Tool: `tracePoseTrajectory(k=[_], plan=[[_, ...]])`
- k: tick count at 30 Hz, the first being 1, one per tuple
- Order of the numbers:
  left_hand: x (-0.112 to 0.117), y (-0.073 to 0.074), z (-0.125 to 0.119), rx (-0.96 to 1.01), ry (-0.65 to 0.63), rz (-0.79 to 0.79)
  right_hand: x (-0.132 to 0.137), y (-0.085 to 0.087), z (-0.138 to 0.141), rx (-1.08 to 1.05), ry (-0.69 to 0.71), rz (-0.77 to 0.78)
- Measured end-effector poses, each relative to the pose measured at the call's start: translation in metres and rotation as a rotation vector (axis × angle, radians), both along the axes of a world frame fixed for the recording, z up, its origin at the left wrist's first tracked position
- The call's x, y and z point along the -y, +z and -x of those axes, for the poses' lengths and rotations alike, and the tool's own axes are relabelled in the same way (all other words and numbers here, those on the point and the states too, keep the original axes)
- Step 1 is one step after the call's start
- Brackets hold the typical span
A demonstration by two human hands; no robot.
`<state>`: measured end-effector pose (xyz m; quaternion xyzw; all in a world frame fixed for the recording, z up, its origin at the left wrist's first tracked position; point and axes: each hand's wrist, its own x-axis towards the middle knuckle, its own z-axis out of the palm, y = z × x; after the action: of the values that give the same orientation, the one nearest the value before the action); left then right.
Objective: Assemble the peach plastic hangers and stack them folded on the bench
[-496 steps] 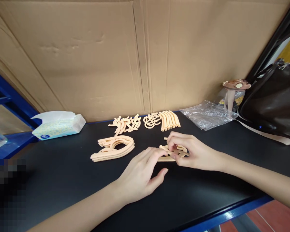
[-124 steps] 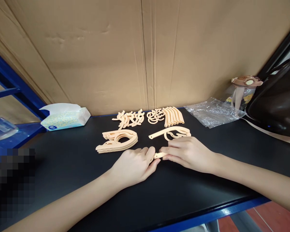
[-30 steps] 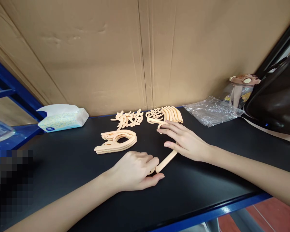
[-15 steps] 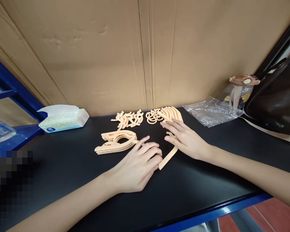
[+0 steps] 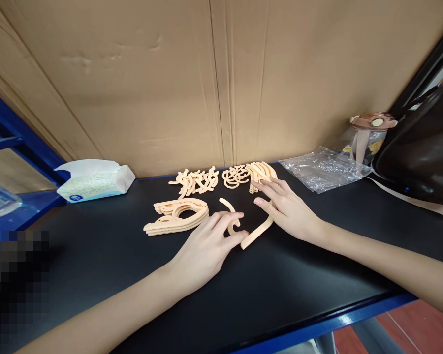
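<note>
My left hand (image 5: 216,241) is curled around a thin beige hook-shaped plastic piece (image 5: 227,204), with thumb and forefinger on its lower part. Close by its thumb lies one end of a beige curved hanger arm (image 5: 256,233) on the black table. The other end of that arm runs under my right hand (image 5: 290,209), whose fingers are stretched out and apart. Its fingertips touch or hover at the front of a row of curved hanger arms (image 5: 264,170); which one I cannot tell. Left of my left hand is a stack of beige folding hangers (image 5: 175,223).
Along the back are a heap of short beige pieces (image 5: 197,182) and a heap of beige hooks (image 5: 236,176). A tissue pack (image 5: 96,182) stands at left. A clear plastic bag (image 5: 325,169), a bottle (image 5: 371,132) and a dark bag (image 5: 424,147) are at right. Cardboard (image 5: 162,83) closes the back.
My left hand has shifted slightly left, and the hook-shaped piece now shows between its fingers. My right hand has moved a little right, its fingers still spread near the row of arms.
</note>
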<state>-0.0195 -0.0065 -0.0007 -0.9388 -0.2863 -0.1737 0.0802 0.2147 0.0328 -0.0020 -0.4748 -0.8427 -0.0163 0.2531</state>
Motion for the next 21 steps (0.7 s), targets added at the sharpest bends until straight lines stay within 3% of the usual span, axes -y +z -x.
tracePoseTrajectory(k=[14,21], plan=[[0.0012,0.0041,0.0007,0.078,-0.102,0.176,0.0067,-0.0004,0.0035,-0.067,0.049,0.095],[0.0022,0.004,-0.0002,0.097,-0.066,0.261,0.0087,-0.0016,0.006,-0.074,0.086,0.114]])
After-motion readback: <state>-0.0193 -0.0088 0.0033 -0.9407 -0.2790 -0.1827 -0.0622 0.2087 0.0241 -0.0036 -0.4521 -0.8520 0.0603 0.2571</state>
